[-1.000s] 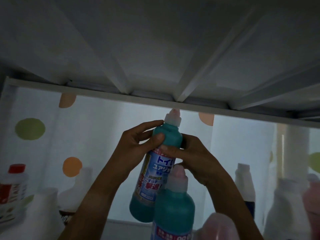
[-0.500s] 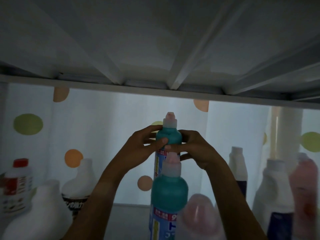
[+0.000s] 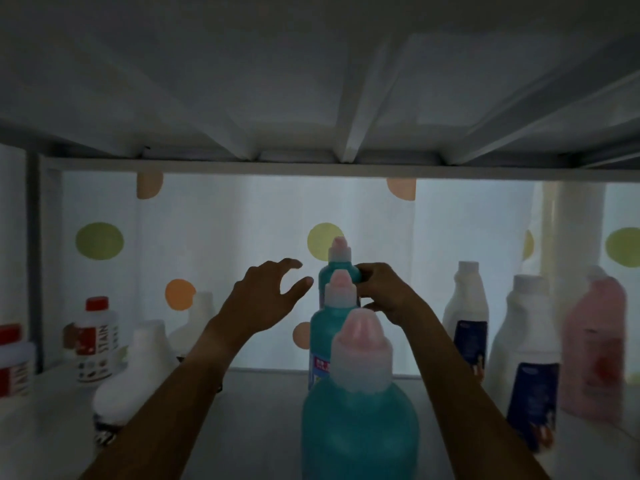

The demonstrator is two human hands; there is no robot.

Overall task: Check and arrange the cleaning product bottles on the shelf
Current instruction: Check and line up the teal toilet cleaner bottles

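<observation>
Three teal bottles with pale pink caps stand in a line down the middle of the shelf [image 3: 263, 403]. The rear teal bottle [image 3: 341, 268] is upright at the back, and my right hand [image 3: 388, 292] grips its shoulder. My left hand [image 3: 266, 296] hovers just left of it with fingers spread, touching nothing. The middle teal bottle [image 3: 329, 337] hides the rear one's body. The nearest teal bottle [image 3: 360, 420] fills the lower centre, blurred.
White bottles with dark labels [image 3: 465, 323] [image 3: 526, 358] and a pink bottle [image 3: 594, 344] line the right side. Left stand white bottles [image 3: 138, 372], a red-capped stain remover [image 3: 95, 337] and a red-lidded jar [image 3: 14, 362]. The upper shelf's underside [image 3: 311, 98] hangs low. A dotted curtain [image 3: 225, 237] closes the back.
The rear teal bottle went from tilted and lifted in both hands to upright at the back of the shelf. My left hand let go and drew away to the left.
</observation>
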